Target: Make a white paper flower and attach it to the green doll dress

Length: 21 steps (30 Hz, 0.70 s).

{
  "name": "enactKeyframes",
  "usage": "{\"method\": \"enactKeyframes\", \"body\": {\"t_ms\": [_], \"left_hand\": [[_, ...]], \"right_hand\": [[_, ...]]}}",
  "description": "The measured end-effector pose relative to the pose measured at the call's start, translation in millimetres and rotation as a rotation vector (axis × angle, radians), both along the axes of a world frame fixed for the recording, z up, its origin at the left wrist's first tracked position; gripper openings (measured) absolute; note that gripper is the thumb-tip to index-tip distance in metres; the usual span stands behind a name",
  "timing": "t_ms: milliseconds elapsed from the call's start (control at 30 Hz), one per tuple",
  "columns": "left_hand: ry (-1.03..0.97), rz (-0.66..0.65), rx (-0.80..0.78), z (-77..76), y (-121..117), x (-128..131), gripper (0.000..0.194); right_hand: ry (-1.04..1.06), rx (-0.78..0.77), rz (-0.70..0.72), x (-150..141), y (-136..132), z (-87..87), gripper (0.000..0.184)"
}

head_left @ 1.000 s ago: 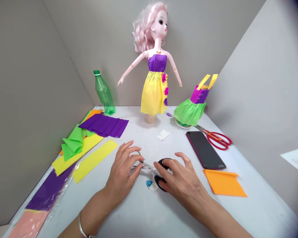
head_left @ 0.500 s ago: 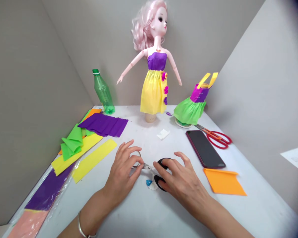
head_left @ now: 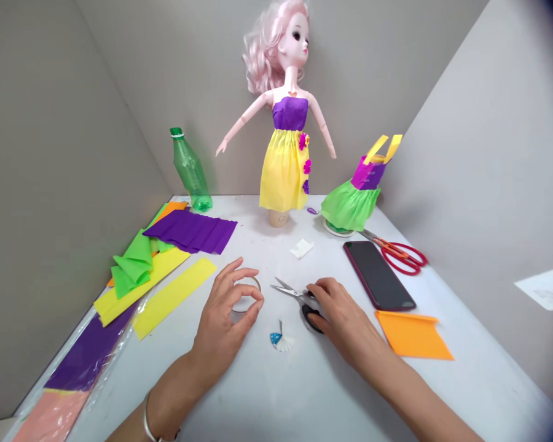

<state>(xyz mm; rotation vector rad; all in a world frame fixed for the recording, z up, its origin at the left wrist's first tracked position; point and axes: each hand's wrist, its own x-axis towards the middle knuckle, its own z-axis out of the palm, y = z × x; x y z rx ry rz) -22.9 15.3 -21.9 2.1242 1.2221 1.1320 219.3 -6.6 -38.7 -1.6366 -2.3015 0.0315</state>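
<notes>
1. Scissors had drawn back to the right since half a second before, when their blades reached the left fingertips; from my end I saw them apart, with the fan charm now clear of the black handles.
2. On my feed, the scissors lay low over the middle of the table, blades slightly parted and pointing toward the left hand.
3. I saw the right hand curled on their handles, fingers at the upper loop, thumb at the lower one.
4. I had the left hand pinching a thin hoop between thumb and forefinger, its other fingers spread.
5. Blue and white, the charm sat on the table between the hands, touching neither.
6. Beyond the hands I made out a white scrap.
7. To the right I had the orange sheet, the phone and the red shears, whose tips reached the green-skirted dress.
8. On the left I saw a yellow strip and a purple piece.
9. Farthest off, I saw the doll and the green bottle.
</notes>
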Motion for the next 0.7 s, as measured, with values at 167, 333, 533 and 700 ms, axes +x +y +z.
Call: {"method": "enactKeyframes", "body": {"t_ms": [167, 333, 533, 700], "left_hand": [[-0.116, -0.006, -0.204, 4.2, -2, 2, 0.009], [-0.26, -0.049, -0.477, 9.2, -1, 2, 0.008], [-0.383, -0.149, -0.67, 14.0, 2, 0, 0.011], [-0.423, -0.223, -0.767, 14.1, 4, 0, 0.011]], "right_hand": [[-0.002, -0.067, 0.03, 2, 1, 0.7, 0.04], [0.046, -0.134, 0.123, 3, -2, 8.4, 0.042], [0.099, -0.102, 0.288, -14, -4, 11.7, 0.034], [0.003, -0.138, 0.407, -29, -2, 4.7, 0.021]]}}
